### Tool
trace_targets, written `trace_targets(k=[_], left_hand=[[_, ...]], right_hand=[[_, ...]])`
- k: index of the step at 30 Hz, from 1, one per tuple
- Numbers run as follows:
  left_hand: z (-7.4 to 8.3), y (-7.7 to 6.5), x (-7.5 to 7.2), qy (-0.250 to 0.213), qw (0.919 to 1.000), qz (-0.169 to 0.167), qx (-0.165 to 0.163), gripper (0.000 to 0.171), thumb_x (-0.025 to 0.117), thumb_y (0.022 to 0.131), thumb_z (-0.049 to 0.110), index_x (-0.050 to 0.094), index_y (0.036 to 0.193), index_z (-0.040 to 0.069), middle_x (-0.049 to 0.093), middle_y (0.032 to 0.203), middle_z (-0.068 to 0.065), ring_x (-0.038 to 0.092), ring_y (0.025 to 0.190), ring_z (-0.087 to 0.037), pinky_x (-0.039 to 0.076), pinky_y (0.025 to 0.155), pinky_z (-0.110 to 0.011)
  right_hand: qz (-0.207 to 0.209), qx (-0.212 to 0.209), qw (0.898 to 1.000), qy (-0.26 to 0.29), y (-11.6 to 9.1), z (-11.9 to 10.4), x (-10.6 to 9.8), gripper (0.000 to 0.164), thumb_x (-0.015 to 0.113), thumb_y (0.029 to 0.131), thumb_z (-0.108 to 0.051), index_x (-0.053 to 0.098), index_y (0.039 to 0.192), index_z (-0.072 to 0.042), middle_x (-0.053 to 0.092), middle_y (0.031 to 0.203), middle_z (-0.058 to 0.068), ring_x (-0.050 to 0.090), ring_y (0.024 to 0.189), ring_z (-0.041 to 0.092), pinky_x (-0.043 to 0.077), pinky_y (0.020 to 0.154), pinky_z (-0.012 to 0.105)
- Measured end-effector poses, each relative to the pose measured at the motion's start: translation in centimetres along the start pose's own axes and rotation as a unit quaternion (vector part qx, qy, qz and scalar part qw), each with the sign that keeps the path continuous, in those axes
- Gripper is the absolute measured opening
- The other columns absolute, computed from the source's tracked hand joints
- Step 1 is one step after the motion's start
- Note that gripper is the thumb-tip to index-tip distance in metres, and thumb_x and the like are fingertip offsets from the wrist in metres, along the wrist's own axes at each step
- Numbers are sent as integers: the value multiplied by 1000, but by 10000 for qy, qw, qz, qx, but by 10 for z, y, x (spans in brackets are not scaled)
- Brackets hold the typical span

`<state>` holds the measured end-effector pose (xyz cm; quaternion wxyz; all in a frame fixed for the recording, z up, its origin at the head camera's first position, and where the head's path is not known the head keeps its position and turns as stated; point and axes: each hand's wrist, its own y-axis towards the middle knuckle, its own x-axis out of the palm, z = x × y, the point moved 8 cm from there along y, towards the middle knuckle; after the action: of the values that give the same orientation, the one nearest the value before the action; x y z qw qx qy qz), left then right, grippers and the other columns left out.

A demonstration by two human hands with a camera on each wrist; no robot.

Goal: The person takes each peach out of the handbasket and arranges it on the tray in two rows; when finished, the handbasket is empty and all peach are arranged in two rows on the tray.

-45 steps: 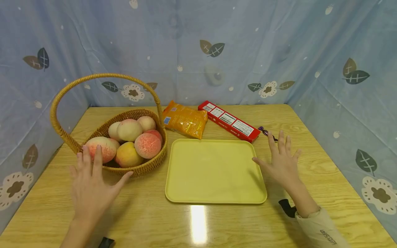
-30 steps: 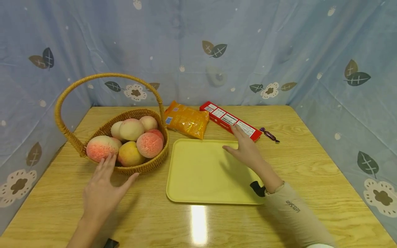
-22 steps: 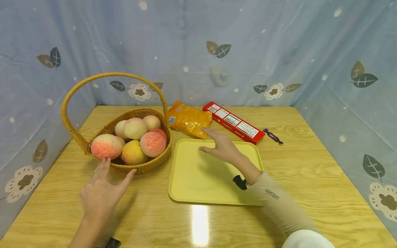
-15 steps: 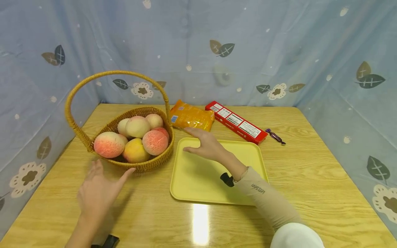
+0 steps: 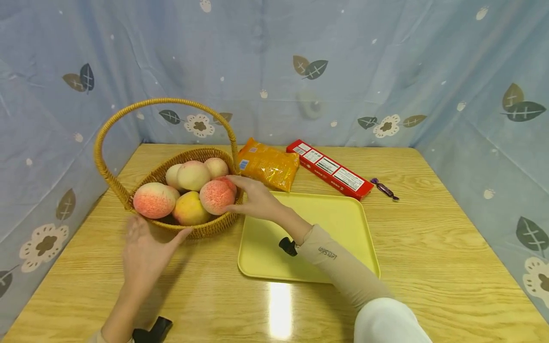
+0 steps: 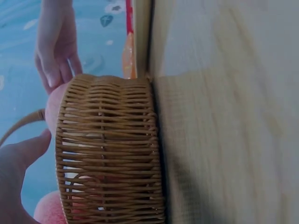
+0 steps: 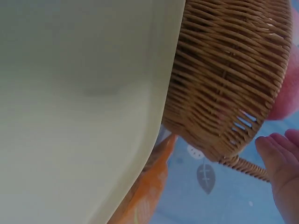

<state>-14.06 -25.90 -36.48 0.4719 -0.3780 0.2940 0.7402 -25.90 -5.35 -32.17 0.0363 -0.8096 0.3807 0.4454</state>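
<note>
A wicker basket (image 5: 210,228) with a tall arched handle holds several peaches on the left. My right hand (image 5: 259,202) is at its right rim, thumb and fingers spread on either side of a pink peach (image 5: 214,196); in the left wrist view, that hand's fingertips meet a peach (image 6: 53,105). A yellow peach (image 5: 190,209) and a pink-and-cream peach (image 5: 154,200) sit towards the front. My left hand (image 5: 147,252), its fingers blurred, is spread before the basket's front left side and holds nothing. The yellow tray (image 5: 274,267) lies under my right forearm.
Behind the tray lie an orange packet (image 5: 270,166) and a long red box (image 5: 330,169). A purple-wrapped candy (image 5: 385,189) is right of the box. Patterned blue curtains (image 5: 266,71) close in the wooden table (image 5: 429,247) at the back and sides.
My right hand has swept left from the tray's right side, over the tray, to the pink peach. The left hand has drawn back slightly from the basket's front. The view has turned slightly left.
</note>
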Motion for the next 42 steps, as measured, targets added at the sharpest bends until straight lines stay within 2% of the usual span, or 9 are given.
trace_targets(k=[7, 14, 18, 24, 30, 34, 39, 42], left_hand=[[-4, 7, 0, -490, 9984, 76, -279, 124, 69, 80, 63, -1, 150, -12, 2, 154, -36, 11, 140, -53, 19, 108, -66], [-10, 9, -3, -1006, 9933, 388, -420, 122, 79, 75, 54, 7, 153, -6, 10, 157, -30, 17, 140, -52, 21, 106, -69], [-12, 10, -6, -946, 9937, 430, -428, 121, 80, 73, 53, 12, 152, -8, 13, 156, -30, 18, 140, -51, 21, 105, -70], [-10, 10, -10, -680, 9961, 425, -359, 121, 82, 70, 55, 19, 150, -9, 21, 154, -30, 24, 138, -50, 26, 103, -69], [-7, 11, -13, -449, 9976, 458, -274, 121, 81, 68, 58, 23, 148, -12, 26, 150, -33, 30, 134, -51, 30, 101, -67], [-5, 11, -13, -393, 9977, 500, -252, 120, 81, 68, 58, 25, 147, -12, 30, 149, -33, 32, 133, -52, 32, 100, -67], [-4, 11, -14, -408, 9976, 488, -261, 121, 81, 68, 58, 24, 147, -13, 28, 149, -34, 30, 134, -51, 30, 102, -67], [-5, 10, -15, -388, 9979, 450, -263, 121, 81, 68, 58, 23, 148, -13, 28, 150, -34, 29, 135, -51, 29, 103, -66]], right_hand=[[-208, -76, 9996, -184, 10, -5, 9, 75, 82, 80, -22, 46, 143, 0, 57, 134, 13, 55, 120, 25, 44, 100, 32], [-394, -148, 9984, -372, 16, -12, 12, 73, 81, 80, -23, 46, 141, 0, 57, 132, 13, 55, 118, 24, 44, 100, 31], [-400, -79, 9976, -565, 19, -13, 14, 72, 82, 78, -24, 48, 139, -3, 55, 133, 14, 54, 119, 24, 45, 99, 34], [-490, 227, 9968, -586, 22, -10, 16, 80, 84, 72, -24, 47, 141, -5, 49, 138, 15, 52, 120, 27, 46, 98, 38], [-435, 519, 9953, -699, 24, -4, 16, 82, 85, 68, -28, 50, 139, -8, 51, 135, 11, 55, 116, 25, 48, 95, 37], [-175, 547, 9974, -441, 22, -1, 13, 82, 87, 64, -26, 52, 137, -8, 54, 131, 10, 57, 111, 23, 49, 92, 34], [337, 467, 9979, 293, 17, -3, 3, 80, 88, 60, -19, 56, 132, -5, 60, 122, 9, 57, 105, 21, 50, 86, 27], [544, 577, 9922, 957, 13, -1, -4, 73, 88, 61, -14, 59, 127, -3, 61, 118, 10, 58, 105, 22, 51, 85, 26]])
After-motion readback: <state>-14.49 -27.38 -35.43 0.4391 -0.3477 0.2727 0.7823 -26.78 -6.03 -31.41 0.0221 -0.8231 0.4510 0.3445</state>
